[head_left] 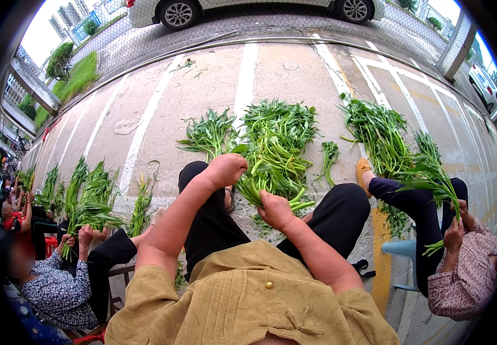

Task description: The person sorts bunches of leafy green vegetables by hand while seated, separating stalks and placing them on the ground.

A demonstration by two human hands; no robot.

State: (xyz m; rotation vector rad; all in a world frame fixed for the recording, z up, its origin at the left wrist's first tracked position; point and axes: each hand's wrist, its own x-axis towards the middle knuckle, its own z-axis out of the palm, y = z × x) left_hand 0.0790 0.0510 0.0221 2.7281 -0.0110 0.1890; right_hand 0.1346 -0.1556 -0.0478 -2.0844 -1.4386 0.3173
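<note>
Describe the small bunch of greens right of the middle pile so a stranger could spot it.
From the car at the top, come down to the middle pile. Just right of it, on the pavement, lies the small bunch. It lies alone, far slimmer than that pile or the right pile.

And here we're seeing a mustard-tan shirt (231, 313) filling the lower middle, its cloth showing a faint tonal pattern. A round gold button (269, 284) is gleaming at the front, narrow stitched pleats (205, 299) are running along the left side, and a knotted, twig-like trim (301, 325) in matching tan is sitting toward the right. The loose left sleeve (145, 293) and right sleeve (368, 307) are both stopping near the elbow, leaving the forearms (182, 213) bare. Plain black trousers (337, 221) are covering both knees, and dark footwear (232, 203) is just peeping out beside the left leg!
</note>
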